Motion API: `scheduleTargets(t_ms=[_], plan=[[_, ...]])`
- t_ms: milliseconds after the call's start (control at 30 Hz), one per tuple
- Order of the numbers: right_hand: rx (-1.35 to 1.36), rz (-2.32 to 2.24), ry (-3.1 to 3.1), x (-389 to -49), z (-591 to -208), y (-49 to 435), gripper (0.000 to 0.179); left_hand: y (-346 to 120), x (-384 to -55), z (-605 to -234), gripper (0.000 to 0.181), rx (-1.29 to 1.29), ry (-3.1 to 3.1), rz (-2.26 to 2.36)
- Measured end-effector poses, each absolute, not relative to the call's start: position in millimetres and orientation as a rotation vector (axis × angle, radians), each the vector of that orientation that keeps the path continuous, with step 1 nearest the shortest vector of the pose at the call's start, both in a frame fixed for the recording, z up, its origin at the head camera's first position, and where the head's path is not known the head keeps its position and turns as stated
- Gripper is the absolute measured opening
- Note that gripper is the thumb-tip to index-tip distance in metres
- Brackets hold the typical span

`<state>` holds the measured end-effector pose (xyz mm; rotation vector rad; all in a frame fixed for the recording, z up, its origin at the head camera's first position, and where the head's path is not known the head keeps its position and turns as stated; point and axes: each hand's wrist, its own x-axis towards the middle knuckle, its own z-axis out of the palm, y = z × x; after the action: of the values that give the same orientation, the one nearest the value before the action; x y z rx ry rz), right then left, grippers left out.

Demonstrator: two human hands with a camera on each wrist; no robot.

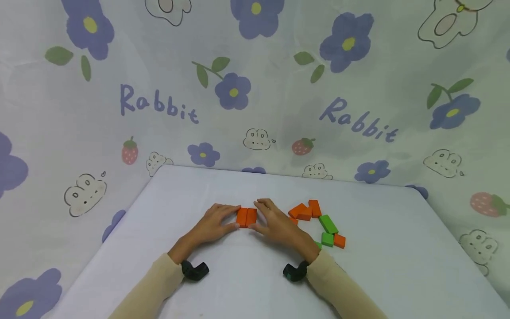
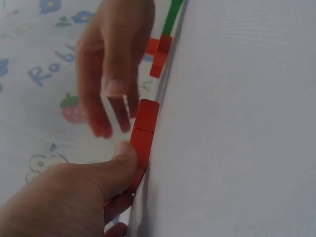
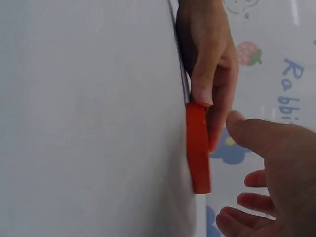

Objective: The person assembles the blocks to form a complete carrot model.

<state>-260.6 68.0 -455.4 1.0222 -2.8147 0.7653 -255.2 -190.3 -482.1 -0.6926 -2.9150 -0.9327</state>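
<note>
Hold with a light pinch in the left hand [image 1: 215,223], thumb at the near end and fingertips at the far end of the first orange block [image 1: 241,218], firmly enough to anchor without tipping. Just outside that grip, toward the other hand, see the second orange block [image 1: 251,217], lying long side to long side against the first with only a thin seam between; guard that seam by pressing lightly inward, never upward. Across from there, note the right hand [image 1: 276,223], spread beside the free side of the second block, thumb and fingers apart and gripping nothing, clear of it in the right wrist view. When closing that gap, best bring thumb and fingertips in evenly, so as not to twist the pair out of line. Farther out, beyond the right fingers, mind the loose orange blocks [image 1: 304,214], the long green block [image 1: 328,224] and, closer to that wrist, the short green block [image 1: 327,239] just beside a small orange block [image 1: 339,241]; raise the wrist over these to avoid scattering. Below both hands, avoid dragging the white table cover [image 1: 239,283], likely to pucker and shift the pair.
</note>
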Motion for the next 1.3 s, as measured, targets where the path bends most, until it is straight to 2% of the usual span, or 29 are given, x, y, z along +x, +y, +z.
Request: scheduleTargets(t_ms=[133, 300, 500, 633, 800, 900, 1300], plan=[[1.041, 0.820, -2.724, -262, -423, 85, 0.056, -191, -255, -481, 0.062, -0.662, -2.930, -0.950], [0.971, 0.792, -2.702, -277, -389, 134, 0.040, -192, -253, -480, 0.061, -0.652, -2.943, -0.954], [0.773, 0.838, -2.828, -304, -388, 203, 0.030, -193, -251, -482, 0.061, -0.671, -2.910, -0.970], [0.725, 0.859, -2.957, -313, -414, 235, 0.038, -194, -252, -483, 0.061, -0.675, -2.902, -0.959], [0.673, 0.924, -3.140, -315, -440, 254, 0.069, -193, -254, -484, 0.061, -0.675, -2.907, -0.978], [0.661, 0.939, -3.178, -315, -446, 256, 0.081, -191, -253, -482, 0.061, -0.682, -2.909, -0.996], [0.738, 0.813, -3.219, -325, -449, 248, 0.069, -192, -253, -483, 0.060, -0.668, -2.907, -0.970]])
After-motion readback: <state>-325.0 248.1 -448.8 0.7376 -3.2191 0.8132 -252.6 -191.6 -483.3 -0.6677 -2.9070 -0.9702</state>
